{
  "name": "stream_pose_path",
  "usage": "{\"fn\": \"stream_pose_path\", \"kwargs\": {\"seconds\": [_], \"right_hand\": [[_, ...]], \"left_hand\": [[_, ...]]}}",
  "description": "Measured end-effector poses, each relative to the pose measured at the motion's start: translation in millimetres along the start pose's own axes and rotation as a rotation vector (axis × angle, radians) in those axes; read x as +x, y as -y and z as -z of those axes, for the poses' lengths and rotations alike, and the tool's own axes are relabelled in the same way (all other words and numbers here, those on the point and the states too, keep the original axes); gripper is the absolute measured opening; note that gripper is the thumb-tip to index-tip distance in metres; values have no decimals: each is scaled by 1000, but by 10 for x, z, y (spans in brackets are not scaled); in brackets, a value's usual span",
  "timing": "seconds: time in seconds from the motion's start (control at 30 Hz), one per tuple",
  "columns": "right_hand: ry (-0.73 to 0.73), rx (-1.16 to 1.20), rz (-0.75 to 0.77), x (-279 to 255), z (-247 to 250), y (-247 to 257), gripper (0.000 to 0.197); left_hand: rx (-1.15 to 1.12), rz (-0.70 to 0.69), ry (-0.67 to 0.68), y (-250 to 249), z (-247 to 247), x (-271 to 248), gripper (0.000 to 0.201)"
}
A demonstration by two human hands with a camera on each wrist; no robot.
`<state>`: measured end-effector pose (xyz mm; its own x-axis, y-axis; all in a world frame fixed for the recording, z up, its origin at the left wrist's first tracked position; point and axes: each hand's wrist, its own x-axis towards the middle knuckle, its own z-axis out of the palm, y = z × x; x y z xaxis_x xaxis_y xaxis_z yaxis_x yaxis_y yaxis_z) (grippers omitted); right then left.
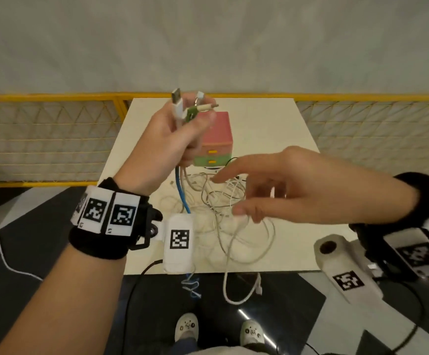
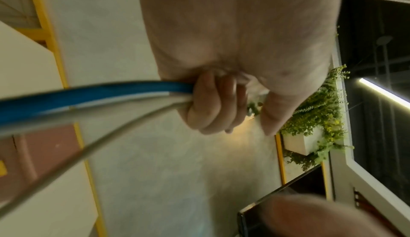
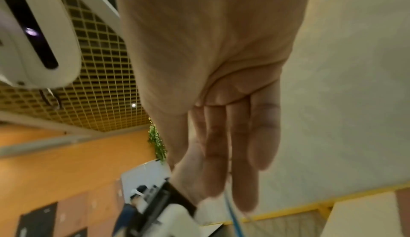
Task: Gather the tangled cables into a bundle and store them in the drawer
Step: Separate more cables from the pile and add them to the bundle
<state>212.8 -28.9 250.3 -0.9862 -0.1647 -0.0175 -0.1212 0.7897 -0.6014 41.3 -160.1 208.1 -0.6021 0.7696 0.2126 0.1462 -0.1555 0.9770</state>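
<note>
My left hand [image 1: 180, 131] is raised above the white table [image 1: 272, 129] and grips several cable ends, their plugs [image 1: 182, 103] sticking up above the fist. A blue cable [image 1: 182, 196] and white ones hang from it. In the left wrist view the curled fingers [image 2: 210, 104] clamp the blue cable [image 2: 88, 97] and grey-white ones. The rest of the tangled cables [image 1: 223, 216] lies in loops on the table. My right hand [image 1: 272, 185] hovers over that tangle, fingers straight and spread, holding nothing. The small drawer box [image 1: 216, 139], pink over green, stands behind with both drawers closed.
A white cable loop [image 1: 236, 285] and a blue cable end [image 1: 191, 285] dangle over the table's near edge. A yellow-framed mesh fence [image 1: 41, 139] runs behind the table. My feet [image 1: 218, 329] stand on the dark floor below.
</note>
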Motion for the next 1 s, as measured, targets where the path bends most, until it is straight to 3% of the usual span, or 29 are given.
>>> {"fn": "stream_pose_path", "kwargs": {"seconds": [0.1,0.17,0.33,0.4,0.5,0.57,0.63,0.73,0.83,0.93,1.0], "right_hand": [[-151,-178,2,28,-97,-121,27],[-192,-150,-13,45,-181,-182,23],[-91,276,-85,56,-391,-247,37],[-112,458,-67,59,-475,-231,35],[-188,642,-56,107,-579,-194,35],[-200,740,-38,126,-640,-178,26],[-194,779,-48,134,-684,-180,23],[-208,806,-87,124,-735,-228,25],[-218,811,-29,127,-734,-243,23],[-262,857,8,149,-726,-256,28],[-274,868,18,153,-723,-257,29]], "left_hand": [[-209,105,226,-92,-152,-103,34],[-247,93,286,-125,-301,-177,30],[84,-108,180,-140,-526,-280,25],[168,-132,170,-171,-578,-303,25],[130,-120,221,-194,-592,-307,7],[46,-131,252,-191,-543,-306,28],[34,-151,243,-189,-505,-335,44],[16,-110,209,-148,-489,-363,30],[32,-114,214,-111,-480,-375,22],[-11,-127,245,-144,-504,-405,48],[-48,-130,245,-156,-509,-403,47]]}}
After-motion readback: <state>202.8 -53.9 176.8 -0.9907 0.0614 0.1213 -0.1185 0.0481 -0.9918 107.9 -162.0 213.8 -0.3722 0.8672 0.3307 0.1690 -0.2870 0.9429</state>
